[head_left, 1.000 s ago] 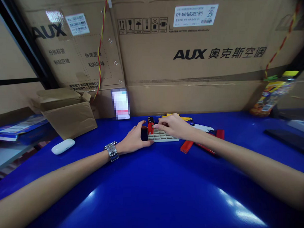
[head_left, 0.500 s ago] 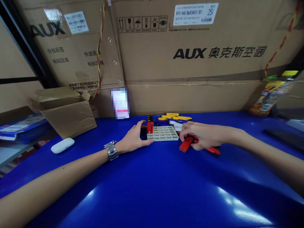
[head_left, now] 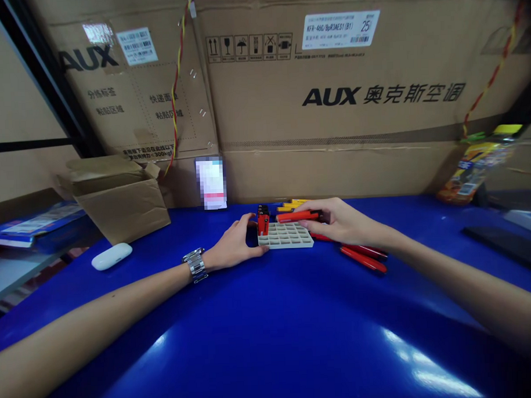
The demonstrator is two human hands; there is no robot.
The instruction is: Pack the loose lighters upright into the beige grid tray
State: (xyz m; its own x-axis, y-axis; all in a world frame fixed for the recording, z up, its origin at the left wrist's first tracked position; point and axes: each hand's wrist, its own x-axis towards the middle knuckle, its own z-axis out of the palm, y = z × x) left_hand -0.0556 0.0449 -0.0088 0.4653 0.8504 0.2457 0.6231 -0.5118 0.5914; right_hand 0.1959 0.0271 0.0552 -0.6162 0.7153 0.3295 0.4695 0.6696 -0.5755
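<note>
The right hand (head_left: 345, 222) has its grip closed on a red bar (head_left: 293, 217), possibly a lighter, lying nearly level above the far part of a white tray (head_left: 292, 240). The bar is glossy orange-red and slim, with a dark end beside the fingers. The tray is a shallow grid of small square compartments, set on a shiny blue table (head_left: 270, 321).

The left hand (head_left: 233, 242) has its grip apart, thumb at the tray's near left corner. At that end, black-topped red pieces (head_left: 263, 223) stand upright in a row. Red sticks (head_left: 364, 260) lie to the right, yellow ones (head_left: 287, 208) behind.

A large carton (head_left: 345, 129) behind reads "AUX 奥克斯空调" in black, beside a row of handling symbols. Its white label (head_left: 340, 29) reads "KFR-46G/BpR3AES1(B1)" and "25". Another carton (head_left: 145, 130) on the left reads "AUX", "分拣标签" and "粘贴区域"; its barcode sticker (head_left: 137, 47) is too small to read.
</note>
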